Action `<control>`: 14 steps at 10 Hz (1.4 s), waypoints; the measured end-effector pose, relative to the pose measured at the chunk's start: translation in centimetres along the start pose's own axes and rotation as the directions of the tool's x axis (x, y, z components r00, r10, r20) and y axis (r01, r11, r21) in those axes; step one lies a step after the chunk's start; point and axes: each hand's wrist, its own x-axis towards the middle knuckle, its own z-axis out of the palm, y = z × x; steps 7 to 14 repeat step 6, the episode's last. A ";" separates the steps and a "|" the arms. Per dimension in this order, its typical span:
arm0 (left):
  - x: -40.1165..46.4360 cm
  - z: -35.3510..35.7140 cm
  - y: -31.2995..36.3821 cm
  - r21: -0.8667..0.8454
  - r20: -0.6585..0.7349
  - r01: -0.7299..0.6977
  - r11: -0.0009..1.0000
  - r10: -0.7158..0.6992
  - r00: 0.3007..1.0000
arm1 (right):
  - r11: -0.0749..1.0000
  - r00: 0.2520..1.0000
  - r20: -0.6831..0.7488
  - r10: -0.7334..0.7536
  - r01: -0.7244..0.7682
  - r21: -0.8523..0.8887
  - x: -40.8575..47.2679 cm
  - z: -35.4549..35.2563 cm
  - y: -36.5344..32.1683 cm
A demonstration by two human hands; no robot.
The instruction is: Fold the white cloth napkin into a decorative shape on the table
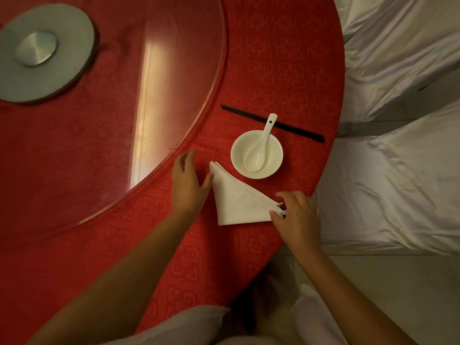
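- The white napkin [237,199] lies folded into a flat triangle on the red tabletop [286,70], near its rounded near edge.
- The right hand [297,215] pinches the napkin's layered corner closest to that edge, fingers [286,195] curled over it.
- The left hand [188,181] rests on the tabletop with fingers relaxed and spread, its thumb touching the napkin's opposite side.
- Just beyond the napkin stands a white bowl [257,154] holding a white spoon [258,148].
- Black chopsticks [296,129] lie behind the bowl.
- Farther in sits a glass turntable [174,83].
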 end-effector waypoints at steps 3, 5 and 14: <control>-4.8 2.2 -2.2 0.395 0.518 -0.472 0.788 0.233 0.823 | 0.860 0.905 0.226 -0.359 0.415 -0.297 -2.5 2.6 0.3; -3.5 1.7 -1.6 0.463 0.602 -0.476 0.748 0.128 0.788 | 0.865 0.885 0.376 -0.276 0.400 -0.305 -2.0 2.2 0.7; -3.6 0.4 -0.5 0.447 0.639 -0.489 0.749 0.115 0.760 | 0.860 0.860 0.445 -0.251 0.409 -0.305 -1.6 1.3 -0.2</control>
